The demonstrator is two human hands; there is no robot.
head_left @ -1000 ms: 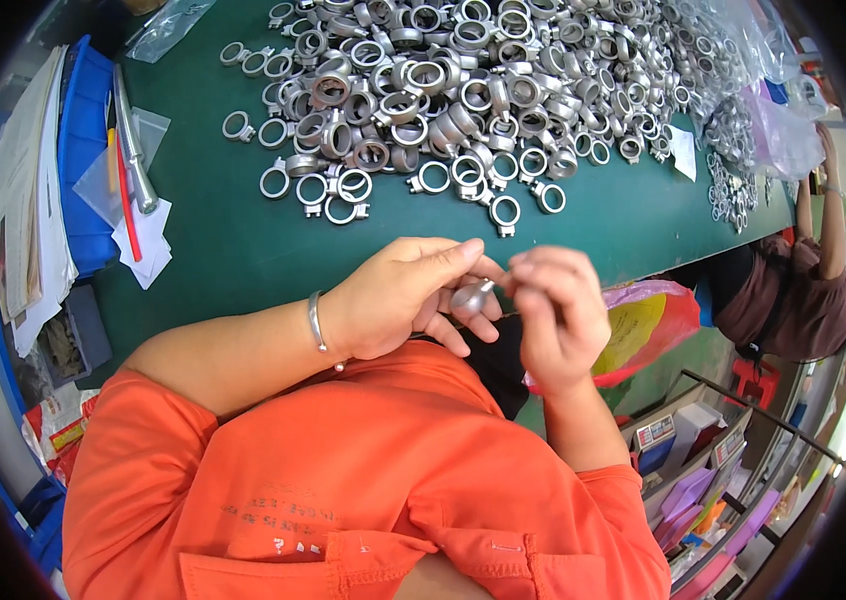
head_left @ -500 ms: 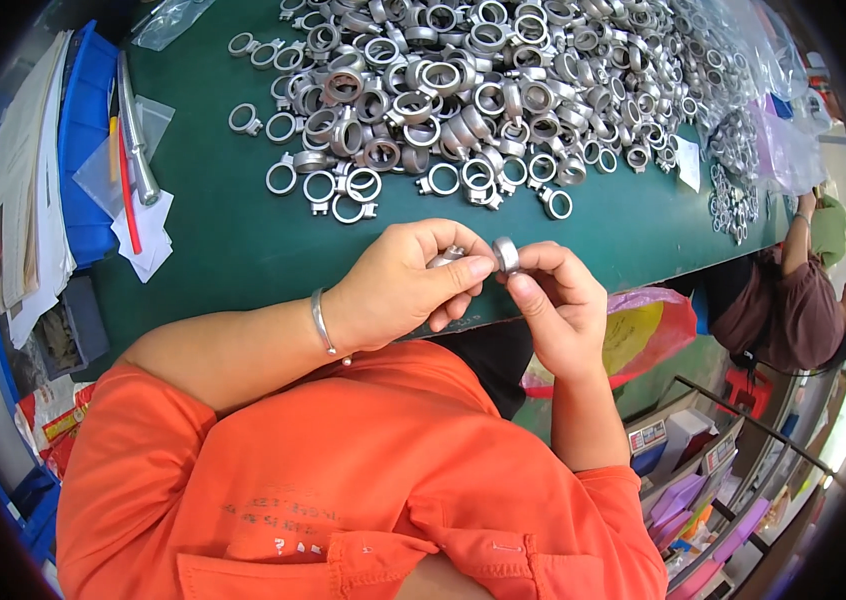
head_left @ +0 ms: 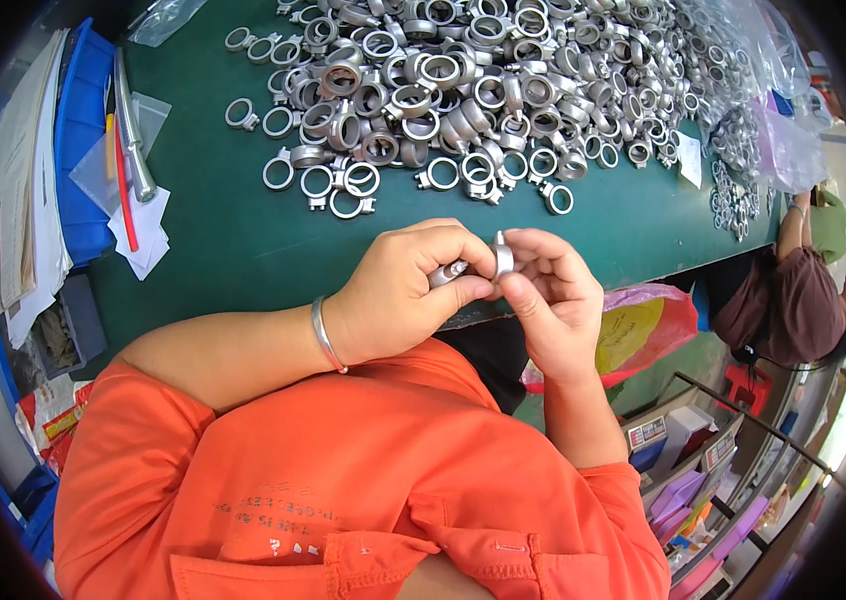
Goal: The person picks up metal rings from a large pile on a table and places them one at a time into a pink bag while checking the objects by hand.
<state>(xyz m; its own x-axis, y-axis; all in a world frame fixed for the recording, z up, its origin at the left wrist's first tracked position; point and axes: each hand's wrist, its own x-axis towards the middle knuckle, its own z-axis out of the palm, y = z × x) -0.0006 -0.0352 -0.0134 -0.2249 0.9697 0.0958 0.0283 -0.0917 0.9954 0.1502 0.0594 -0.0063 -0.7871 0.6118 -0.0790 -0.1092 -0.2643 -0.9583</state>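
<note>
Near the table's front edge, my two hands meet in front of my body. My left hand (head_left: pixel 405 275) is closed, with a silvery metal ring clamp (head_left: pixel 448 273) partly showing between its thumb and curled fingers. Between the fingertips of my right hand (head_left: pixel 555 292) a second metal ring (head_left: pixel 504 260) is pinched on edge, its small lug pointing up. The left thumb and forefinger tips reach the near side of that ring. Fingers hide much of both pieces. Beyond my hands lies a large heap of similar metal ring clamps (head_left: pixel 440 70) on the green table (head_left: pixel 243 240).
At the left are a blue tray (head_left: pixel 88 150), papers, a red pen (head_left: pixel 127 205) and a metal rod (head_left: pixel 131 130). Clear plastic bags (head_left: pixel 788 150) and smaller rings (head_left: pixel 733 200) lie at the far right. A pink bag (head_left: pixel 658 330) is below the edge; another person (head_left: pixel 783 300) sits to the right.
The ring in my right fingers has turned so its lug now points up. More of the ring in my left hand shows. The heap is unchanged.
</note>
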